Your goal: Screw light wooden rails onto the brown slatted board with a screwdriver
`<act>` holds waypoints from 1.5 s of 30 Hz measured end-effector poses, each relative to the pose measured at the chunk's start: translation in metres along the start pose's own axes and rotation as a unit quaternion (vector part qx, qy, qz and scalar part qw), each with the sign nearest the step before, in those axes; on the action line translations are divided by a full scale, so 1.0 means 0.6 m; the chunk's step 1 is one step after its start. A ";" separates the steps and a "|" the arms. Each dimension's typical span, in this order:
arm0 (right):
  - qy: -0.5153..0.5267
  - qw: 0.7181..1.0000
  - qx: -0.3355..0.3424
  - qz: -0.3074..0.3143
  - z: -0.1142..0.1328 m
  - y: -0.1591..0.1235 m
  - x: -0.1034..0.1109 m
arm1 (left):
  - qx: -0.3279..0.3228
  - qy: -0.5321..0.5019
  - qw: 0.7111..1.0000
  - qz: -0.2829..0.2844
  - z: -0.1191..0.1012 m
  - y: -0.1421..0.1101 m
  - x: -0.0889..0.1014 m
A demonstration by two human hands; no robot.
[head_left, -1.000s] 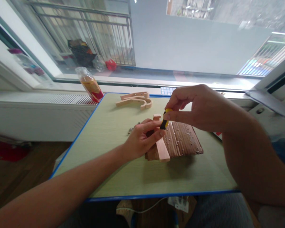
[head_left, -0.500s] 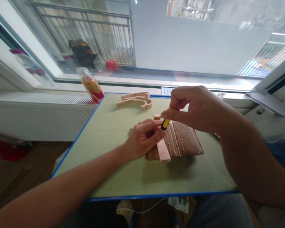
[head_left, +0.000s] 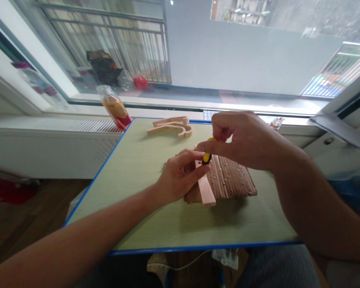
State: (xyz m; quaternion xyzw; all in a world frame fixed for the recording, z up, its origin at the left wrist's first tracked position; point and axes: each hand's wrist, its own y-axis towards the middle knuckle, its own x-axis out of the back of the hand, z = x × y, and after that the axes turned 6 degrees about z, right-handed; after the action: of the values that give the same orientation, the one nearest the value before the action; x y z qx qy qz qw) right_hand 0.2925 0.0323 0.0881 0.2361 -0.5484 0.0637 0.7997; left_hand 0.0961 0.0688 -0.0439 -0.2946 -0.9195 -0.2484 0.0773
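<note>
The right hand (head_left: pixel 243 136) is sitting slightly farther left than before, its thumb and fingers pinching a yellow-black tool (head_left: pixel 207 157). The left hand (head_left: pixel 178 174) is bracketing the tool's lower end; whether it is gripping, I cannot tell. Beneath, a wooden piece (head_left: pixel 207 192) is lying across brown ridged board (head_left: pixel 232 178) on the table (head_left: pixel 144 224). Beyond, curved wooden pieces (head_left: pixel 165 128) are resting.

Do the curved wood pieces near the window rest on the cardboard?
No, the curved pieces lie on the table, apart from the cardboard.
</note>
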 end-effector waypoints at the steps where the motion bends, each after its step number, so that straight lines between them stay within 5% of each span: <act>1: 0.010 1.000 -0.006 0.003 -0.001 0.000 0.001 | 0.004 -0.007 1.000 -0.001 0.000 0.000 0.000; 7: 0.133 0.988 0.031 0.066 -0.002 -0.008 0.021 | 0.025 -0.049 0.998 0.021 -0.006 -0.002 0.006; 18: 0.108 0.991 0.037 0.064 -0.006 -0.008 0.019 | 0.029 -0.093 0.995 0.038 0.008 -0.004 0.006; 33: 0.048 0.996 0.054 0.054 -0.004 -0.007 0.015 | -0.007 0.006 0.999 0.050 0.005 -0.003 0.010; 45: 0.017 0.998 -0.023 0.057 0.004 -0.006 0.020 | -0.003 0.020 0.999 0.049 0.007 -0.004 0.010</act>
State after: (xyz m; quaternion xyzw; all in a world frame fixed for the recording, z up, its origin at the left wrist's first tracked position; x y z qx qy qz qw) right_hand 0.2964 0.0260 0.0986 0.1845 -0.5485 0.1005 0.8093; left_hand 0.0899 0.0723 -0.0468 -0.3342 -0.9016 -0.2527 0.1073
